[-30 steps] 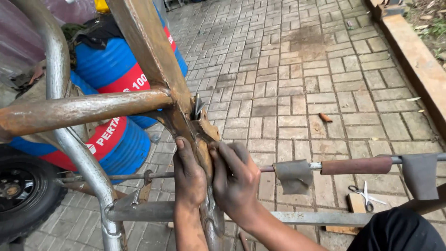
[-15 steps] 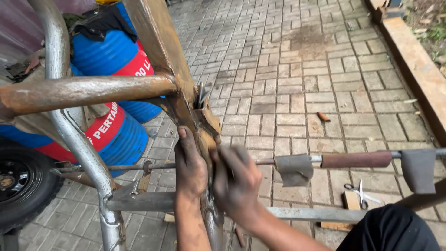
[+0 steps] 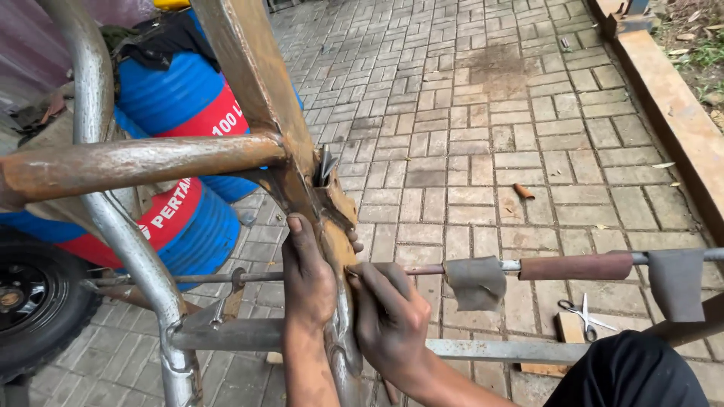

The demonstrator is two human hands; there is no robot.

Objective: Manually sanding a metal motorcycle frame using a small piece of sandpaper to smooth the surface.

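Left hand (image 3: 308,273) wrapped around rusty metal post (image 3: 264,98), fingers closed on it just below the joint with rusty crossbar (image 3: 143,162). Right hand (image 3: 388,320) pressed against same post from the other side, fingers together, flat on the metal; whether anything is pinched beneath, cannot tell. Thin rod (image 3: 573,265) running rightwards from the hands, grey rag (image 3: 475,283) draped over it. Blue and red drums (image 3: 181,151) behind, black tyre (image 3: 34,298) at left. Scissors (image 3: 584,315) on brick paving (image 3: 483,136).

right hand (image 3: 391,320) slid lower on rusty bar (image 3: 332,249), view shifted up
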